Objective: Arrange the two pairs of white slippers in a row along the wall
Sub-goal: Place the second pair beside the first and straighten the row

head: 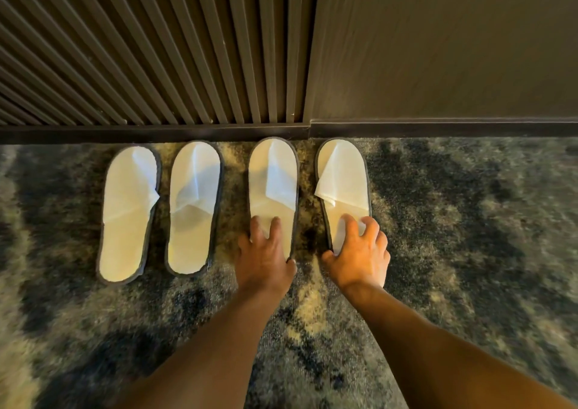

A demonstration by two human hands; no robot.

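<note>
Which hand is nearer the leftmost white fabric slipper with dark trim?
Left. The left hand rests on the third slipper's heel, two along from the leftmost slipper; the right hand is on the fourth.

Head view — steeply down, near floor; facing wall (438, 48).

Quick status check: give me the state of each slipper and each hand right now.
Far-left slipper: flat on carpet, toe toward wall, untouched.
Second slipper: flat, toe toward wall, untouched.
Third slipper: flat, left hand on its heel.
Far-right slipper: flat, right hand on its heel.
</note>
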